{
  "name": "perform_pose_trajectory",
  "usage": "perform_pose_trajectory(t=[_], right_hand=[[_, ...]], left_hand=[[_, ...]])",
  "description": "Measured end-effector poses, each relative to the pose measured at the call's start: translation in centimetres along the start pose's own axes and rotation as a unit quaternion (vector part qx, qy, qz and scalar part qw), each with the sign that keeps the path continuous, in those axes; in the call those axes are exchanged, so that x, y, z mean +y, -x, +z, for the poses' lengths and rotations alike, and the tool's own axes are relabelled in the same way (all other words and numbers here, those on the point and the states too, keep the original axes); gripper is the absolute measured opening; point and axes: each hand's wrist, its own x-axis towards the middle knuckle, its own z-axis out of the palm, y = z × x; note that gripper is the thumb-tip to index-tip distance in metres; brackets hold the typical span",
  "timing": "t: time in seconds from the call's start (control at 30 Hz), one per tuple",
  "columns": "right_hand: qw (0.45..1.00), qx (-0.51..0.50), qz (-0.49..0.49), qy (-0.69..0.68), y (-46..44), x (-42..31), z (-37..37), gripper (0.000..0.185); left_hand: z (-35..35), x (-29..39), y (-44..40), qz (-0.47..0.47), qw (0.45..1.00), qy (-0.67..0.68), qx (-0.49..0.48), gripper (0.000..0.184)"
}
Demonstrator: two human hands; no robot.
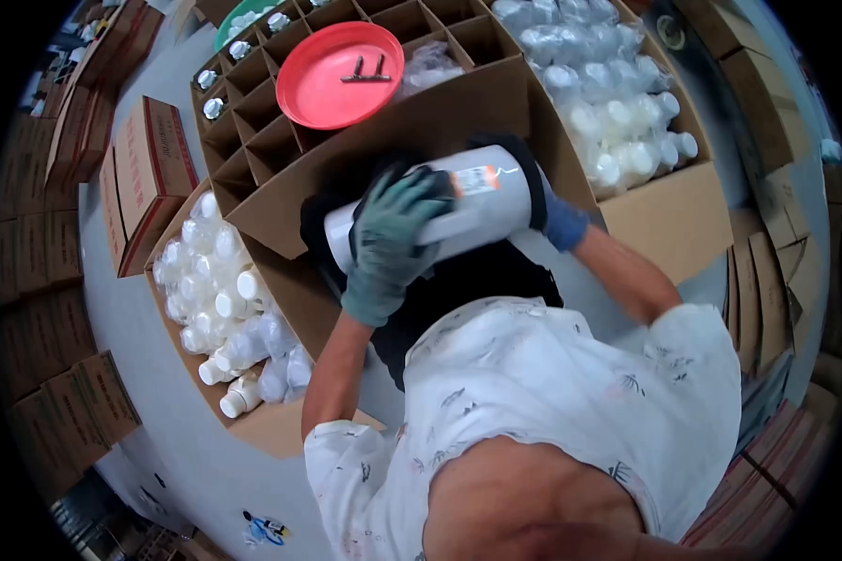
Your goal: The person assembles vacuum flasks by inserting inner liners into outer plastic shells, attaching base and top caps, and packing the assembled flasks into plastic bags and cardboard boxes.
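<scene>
A large white cylinder [472, 224] with dark ends and an orange-and-white label [474, 179] lies tilted across my lap. My left hand [388, 238], in a green glove, is closed over its left part, and a dark patch shows by the fingers. My right hand [561, 220], in a blue-grey glove, grips its right end from the side. The right fingers are mostly hidden behind that end. Just beyond the cylinder stands an open cardboard box with dividers [421, 117]. A red plastic dish [332, 79] holding small dark metal pieces [365, 75] rests on the dividers.
Open cartons of white-capped bottles in clear plastic stand at left [220, 290] and right [617, 112]. A green basin [243, 21] is at the back. Closed cartons [150, 178] and flattened cardboard [753, 299] line the sides. A blue item [267, 530] lies on the floor.
</scene>
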Motion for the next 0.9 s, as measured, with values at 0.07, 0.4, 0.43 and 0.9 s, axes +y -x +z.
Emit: perform_pose_trajectory(t=[0.07, 0.4, 0.43, 0.9], right_hand=[[0.929, 0.006, 0.197, -0.314, 0.1, 3.2, -1.2, 0.049], [0.990, -0.036, 0.076, -0.111, -5.6, -2.5, 2.2, 0.040], [0.997, -0.069, -0.002, -0.029, -7.2, -2.3, 2.5, 0.038], [0.711, -0.123, -0.249, 0.646, -31.6, 9.4, 5.1, 0.036]], left_hand=[[-0.3, 0.4, -0.4, 0.023, 1.000, 0.002, -0.011, 0.038], [-2.3, -1.9, 2.3, -0.169, 0.955, 0.148, 0.193, 0.033], [-3.4, -2.2, 3.0, -0.171, 0.955, 0.141, 0.197, 0.033], [-0.5, -10.4, 20.8, -0.438, 0.859, 0.152, 0.216, 0.032]])
